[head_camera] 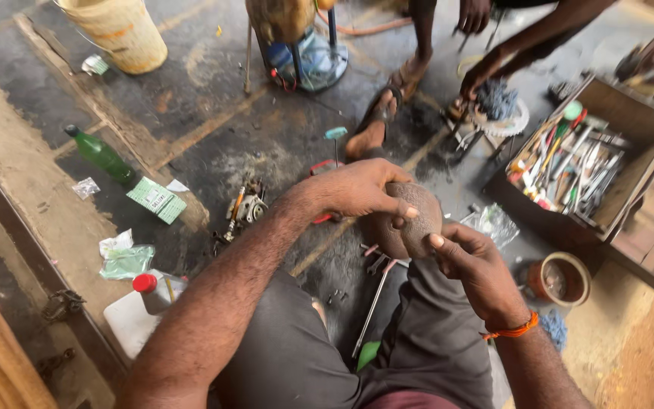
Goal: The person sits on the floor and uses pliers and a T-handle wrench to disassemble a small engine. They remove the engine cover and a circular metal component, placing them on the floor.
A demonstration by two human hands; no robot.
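I hold a rounded, dirty grey-brown metal part above my lap with both hands. My left hand grips it from the top left, its fingers curled over the part. My right hand supports it from below right, thumb pressed on its face; an orange band circles that wrist. Beneath the part, a thin metal rod and several small tools lie on the stained floor.
A wooden box of tools sits at the right, a small brown pot below it. Another person's hands work on a toothed part at the top. A green bottle, yellow bucket and white red-capped container stand left.
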